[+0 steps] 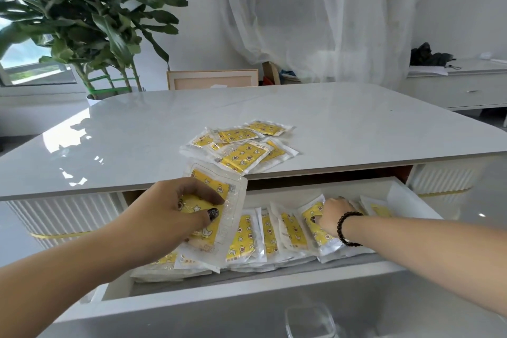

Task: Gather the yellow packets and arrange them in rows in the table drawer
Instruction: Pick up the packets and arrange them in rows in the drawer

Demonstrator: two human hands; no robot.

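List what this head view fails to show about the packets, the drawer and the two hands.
- Left hand holds a packet over the drawer; hand and packet hide the row's left end.
- Right hand: fingertips curl out of sight among the drawer packets, so its grip is unclear.
- Printing on the packets: too small to read.
- Pile on the table: overlapping, so the count is uncertain.
- Drawer's back: hidden under the tabletop.

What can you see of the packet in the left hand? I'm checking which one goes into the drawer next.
The packet in the left hand is a flat, clear plastic pouch with white edges and a yellow insert printed with small star and animal shapes. It stands roughly upright, tilted slightly, over the left end of the open drawer, just in front of the table edge. The left hand pinches it, thumb on the front, fingers curled over the yellow part. Its lower end overlaps the packets lying in the drawer.
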